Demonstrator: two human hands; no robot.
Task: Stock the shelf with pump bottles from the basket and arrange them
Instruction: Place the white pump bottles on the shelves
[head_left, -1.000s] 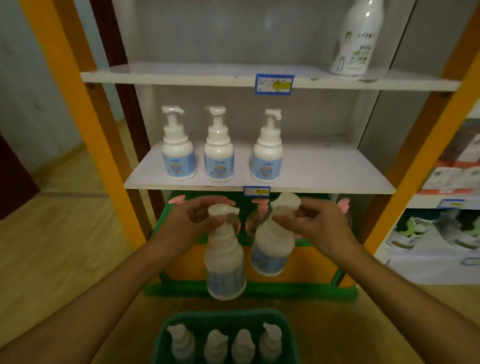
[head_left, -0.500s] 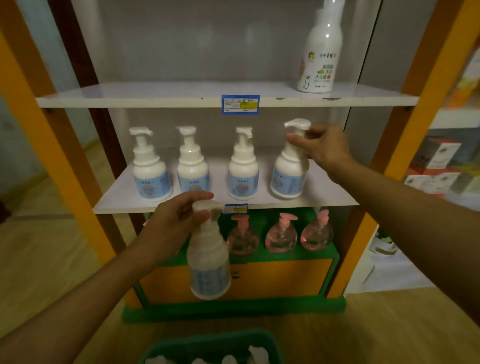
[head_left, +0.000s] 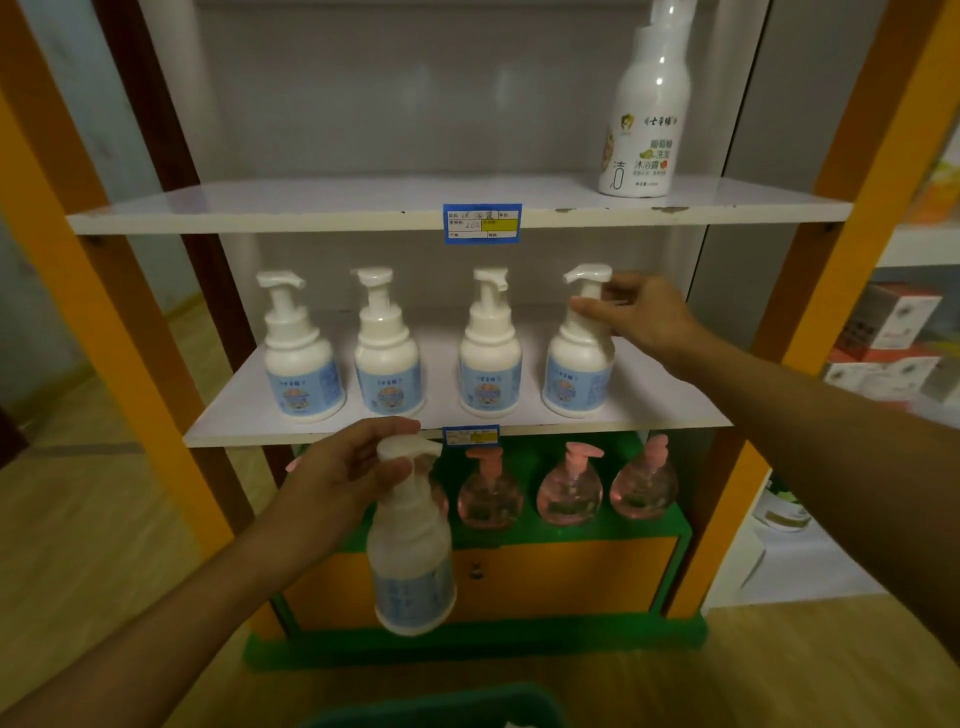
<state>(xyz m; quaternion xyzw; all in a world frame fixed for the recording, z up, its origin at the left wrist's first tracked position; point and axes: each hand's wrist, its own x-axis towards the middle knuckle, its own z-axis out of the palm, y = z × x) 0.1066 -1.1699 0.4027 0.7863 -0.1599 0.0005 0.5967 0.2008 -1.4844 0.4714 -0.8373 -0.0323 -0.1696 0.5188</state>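
Basket (head_left: 436, 709) barely shows (cut off by the bottom edge).

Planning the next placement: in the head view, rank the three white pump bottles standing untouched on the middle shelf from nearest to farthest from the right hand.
1. Third white pump bottle, just left of the right hand.
2. Second white pump bottle, mid-row.
3. Leftmost white pump bottle, at the row's far end.

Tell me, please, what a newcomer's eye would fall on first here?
Probably the row of four white pump bottles on the middle shelf, where the right hand touches the rightmost one's pump. Next, the left hand holding another bottle below the shelf edge, before three pink bottles.
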